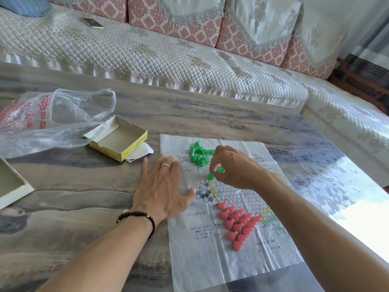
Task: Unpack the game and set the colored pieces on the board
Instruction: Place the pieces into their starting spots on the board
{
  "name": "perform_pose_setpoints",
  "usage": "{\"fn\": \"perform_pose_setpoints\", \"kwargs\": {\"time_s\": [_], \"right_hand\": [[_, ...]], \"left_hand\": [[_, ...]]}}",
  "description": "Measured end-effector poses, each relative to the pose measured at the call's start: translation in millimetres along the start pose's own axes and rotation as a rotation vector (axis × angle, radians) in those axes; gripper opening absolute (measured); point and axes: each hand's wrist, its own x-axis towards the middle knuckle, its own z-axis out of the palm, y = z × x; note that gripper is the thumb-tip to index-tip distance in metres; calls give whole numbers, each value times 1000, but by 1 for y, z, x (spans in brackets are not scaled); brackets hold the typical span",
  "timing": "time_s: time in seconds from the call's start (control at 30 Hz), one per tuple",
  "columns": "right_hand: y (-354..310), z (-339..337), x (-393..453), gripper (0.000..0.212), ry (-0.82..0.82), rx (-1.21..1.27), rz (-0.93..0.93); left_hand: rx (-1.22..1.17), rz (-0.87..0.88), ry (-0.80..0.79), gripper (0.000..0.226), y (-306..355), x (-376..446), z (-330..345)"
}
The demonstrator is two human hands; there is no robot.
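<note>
Mid-setup at frame centre: red pieces (239,224) fill one corner of the paper board (231,260), the right hand (235,167) pinches a green piece (213,174) near the unplaced green heap (199,154), and the left hand (162,186) lies flat and open, steadying the sheet.

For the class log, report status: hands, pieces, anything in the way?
Left hand flat on paper board. Right hand pinching green piece over circles. Pink pieces placed; green pile loose. Nothing in the way.
</note>
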Motion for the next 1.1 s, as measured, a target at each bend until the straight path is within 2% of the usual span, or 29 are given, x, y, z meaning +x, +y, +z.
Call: {"fn": "perform_pose_setpoints", "kwargs": {"time_s": [0.3, 0.5, 0.63, 0.77, 0.93, 1.1], "right_hand": [[-1, 1, -1, 18, -28, 9, 26], [7, -3, 14, 19, 132, 195, 114], [10, 2, 30, 20, 155, 258, 211], [9, 9, 46, 21, 107, 214, 298], [7, 8, 53, 8, 30, 247, 298], [10, -2, 44, 23, 7, 258, 268]], "left_hand": [[-11, 4, 12, 74, 0, 0, 0], [-24, 5, 9, 77, -1, 0, 0], [-30, -7, 6, 81, 0, -1, 0], [-22, -7, 6, 82, 1, 0, -1], [-18, -6, 9, 81, 0, 0, 0], [-7, -7, 3, 85, 1, 0, -1]]}}
